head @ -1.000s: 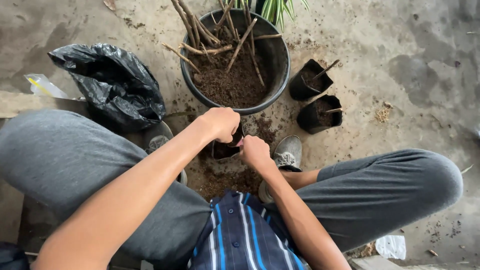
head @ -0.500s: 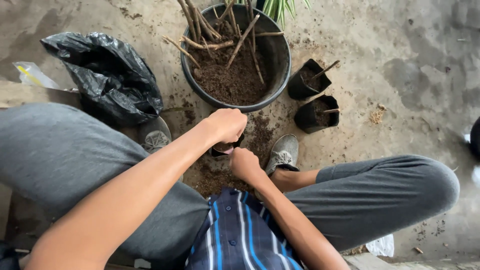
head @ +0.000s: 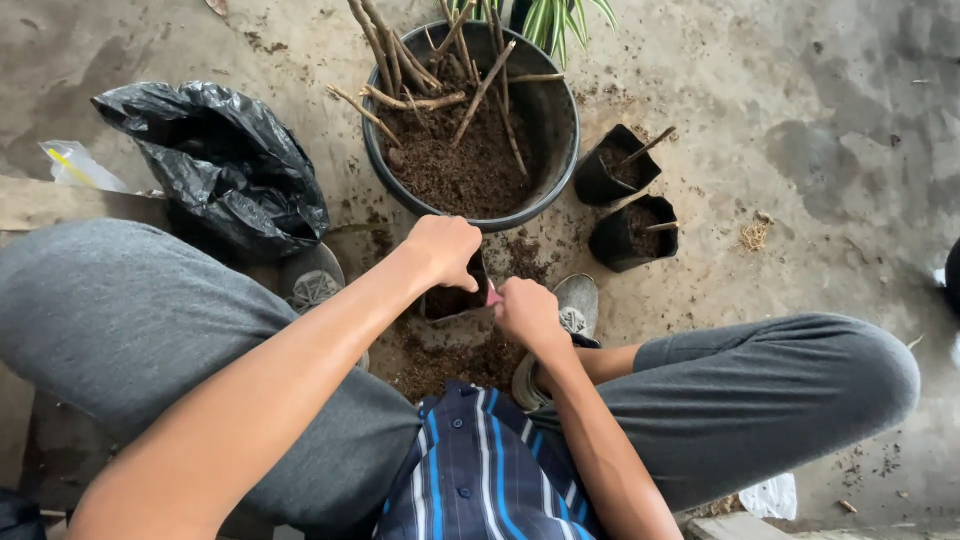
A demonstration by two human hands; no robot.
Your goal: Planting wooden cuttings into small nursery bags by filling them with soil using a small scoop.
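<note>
A small black nursery bag (head: 455, 300) partly filled with dark soil stands on the concrete between my feet. My left hand (head: 443, 248) grips its far rim from above. My right hand (head: 528, 312) is closed at the bag's right edge, with a small pink thing showing at the fingertips; I cannot tell what it is. Just beyond the hands sits a large black pot (head: 560, 130) of brown soil with several bare sticks standing and lying in it.
Two small black bags with soil and a stick each stand right of the pot (head: 620, 165) (head: 634, 232). A crumpled black plastic bag (head: 220, 165) lies at the left. Spilled soil (head: 440, 360) covers the floor by my grey shoes (head: 575, 305). A green plant (head: 560, 15) shows at the top.
My right hand has risen from below the bag to its right edge. My left hand stayed on the rim. The camera view shifted slightly.
</note>
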